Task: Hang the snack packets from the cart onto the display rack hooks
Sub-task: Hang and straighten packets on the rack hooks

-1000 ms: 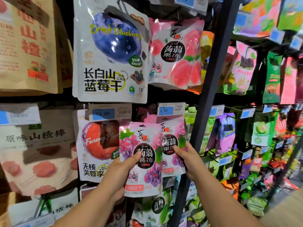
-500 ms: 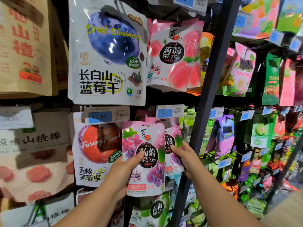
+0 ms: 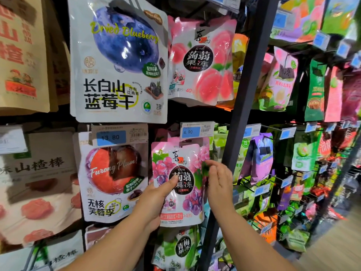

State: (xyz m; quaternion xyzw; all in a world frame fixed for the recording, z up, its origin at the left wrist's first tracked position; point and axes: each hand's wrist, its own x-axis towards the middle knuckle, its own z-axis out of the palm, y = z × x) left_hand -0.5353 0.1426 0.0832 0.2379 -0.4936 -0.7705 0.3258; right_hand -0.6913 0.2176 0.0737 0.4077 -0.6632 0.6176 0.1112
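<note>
A pink grape jelly packet [image 3: 181,167] hangs in front of more of the same kind, just under the 4.90 price tag [image 3: 196,131]. My left hand [image 3: 156,200] holds this front packet at its lower left, thumb pressed on its black label. My right hand [image 3: 218,182] is at the packet's right edge with fingers loosely spread, holding nothing. The hook itself is hidden behind the packet tops. The cart is out of view.
A dried blueberry bag [image 3: 119,61] and a peach jelly packet [image 3: 203,61] hang above. A plum bag [image 3: 113,178] hangs to the left, a green plum jelly packet [image 3: 179,249] below. A black upright post [image 3: 248,79] stands right of the hands, with more hung snacks beyond.
My right hand let go of the rear packets and opened. The left hand moved the front packet right and up, over the hanging ones.
</note>
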